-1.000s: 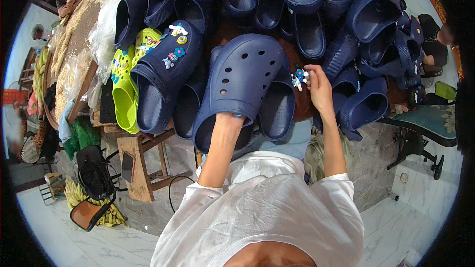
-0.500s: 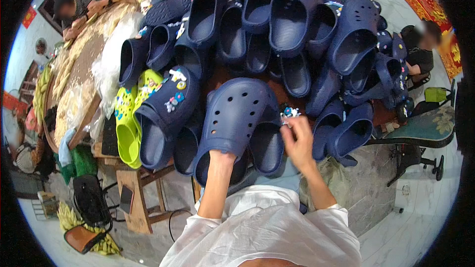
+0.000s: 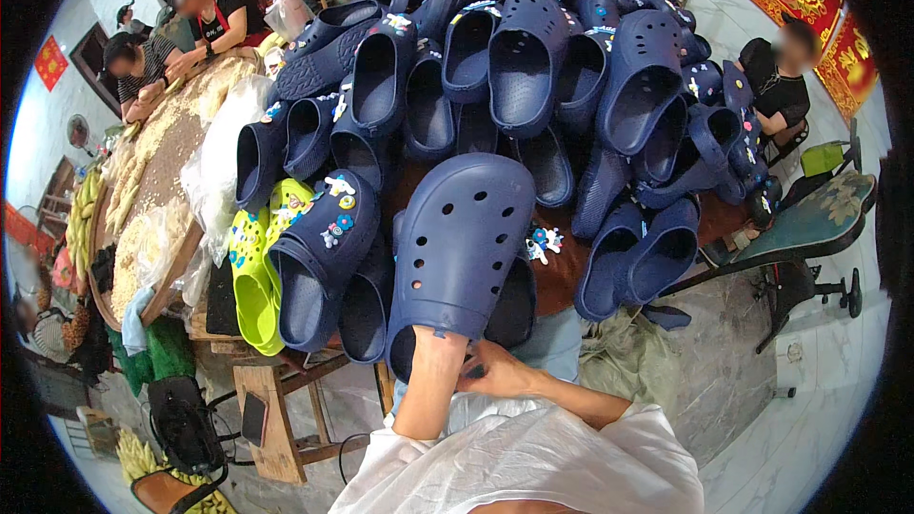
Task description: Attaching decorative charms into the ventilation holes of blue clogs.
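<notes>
A navy clog with round holes [image 3: 457,238] is held up in front of me, toe pointing away. My left hand [image 3: 436,360] is pushed into it through the heel opening; its fingers are hidden inside, and only the wrist shows. My right hand [image 3: 505,371] is beside that wrist at the clog's opening, fingers curled together; whatever they hold is too small to make out. Small colourful shoe charms [image 3: 544,244] lie on the brown table just right of the clog. Left of it sits another navy clog [image 3: 319,252] decorated with charms, beside lime-green clogs [image 3: 253,290].
Many navy clogs [image 3: 528,57] are heaped across the table beyond my hands. On the left, a big round tray [image 3: 176,228] carries pale kernels, near a wooden stool [image 3: 271,414] with a phone. A green-topped board [image 3: 809,224] juts out at right. Several people sit around the room.
My right hand has drawn back from the charms to the clog's opening beside my left wrist, its fingers curling. The left hand keeps the clog on it. The view has shifted slightly.
</notes>
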{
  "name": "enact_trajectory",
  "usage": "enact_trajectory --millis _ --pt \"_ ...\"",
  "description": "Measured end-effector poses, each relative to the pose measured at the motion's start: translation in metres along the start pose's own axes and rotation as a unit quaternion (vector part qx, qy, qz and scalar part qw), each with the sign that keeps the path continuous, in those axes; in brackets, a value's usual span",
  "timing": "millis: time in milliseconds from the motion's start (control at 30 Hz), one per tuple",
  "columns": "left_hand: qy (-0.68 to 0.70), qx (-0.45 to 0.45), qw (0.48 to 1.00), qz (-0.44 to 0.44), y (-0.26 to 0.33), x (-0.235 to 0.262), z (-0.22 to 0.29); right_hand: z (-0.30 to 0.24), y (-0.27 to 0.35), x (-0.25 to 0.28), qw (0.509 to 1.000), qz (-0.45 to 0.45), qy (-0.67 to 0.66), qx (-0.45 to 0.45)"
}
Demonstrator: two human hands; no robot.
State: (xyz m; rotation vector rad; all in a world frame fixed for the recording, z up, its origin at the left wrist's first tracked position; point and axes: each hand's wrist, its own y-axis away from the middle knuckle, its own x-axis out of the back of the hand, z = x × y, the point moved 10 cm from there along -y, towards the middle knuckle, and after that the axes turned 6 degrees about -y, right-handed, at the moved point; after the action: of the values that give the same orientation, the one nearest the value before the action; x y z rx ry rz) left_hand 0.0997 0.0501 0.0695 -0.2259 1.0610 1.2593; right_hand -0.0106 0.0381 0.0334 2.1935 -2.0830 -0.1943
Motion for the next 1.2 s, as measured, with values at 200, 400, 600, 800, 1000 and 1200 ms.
enact_trajectory --millis 200,400,600,800,1000,1200 --pt "-0.045 0.025 0.999 -0.009 0.004 -0.013 -0.011 0.009 0.003 -0.006 0.993 0.060 -0.079 0.067" --pt "-0.273 -0.030 0.960 -0.057 0.027 -0.015 -0.010 0.003 0.000 0.023 0.958 0.144 -0.191 0.160" --pt "-0.358 -0.149 0.865 -0.319 0.101 -0.096 -0.016 -0.037 0.040 0.068 0.927 0.233 -0.169 0.240" --pt "-0.437 -0.275 0.709 -0.480 0.139 -0.116 -0.018 -0.052 0.165 0.162 0.842 0.476 -0.142 0.211" --pt "-0.477 -0.197 0.751 -0.411 0.085 -0.067 -0.014 -0.010 0.317 0.249 0.637 0.694 -0.186 0.281" --pt "-0.500 -0.152 0.786 -0.330 0.044 -0.015 -0.008 0.095 0.409 0.343 0.584 0.793 -0.108 0.136"
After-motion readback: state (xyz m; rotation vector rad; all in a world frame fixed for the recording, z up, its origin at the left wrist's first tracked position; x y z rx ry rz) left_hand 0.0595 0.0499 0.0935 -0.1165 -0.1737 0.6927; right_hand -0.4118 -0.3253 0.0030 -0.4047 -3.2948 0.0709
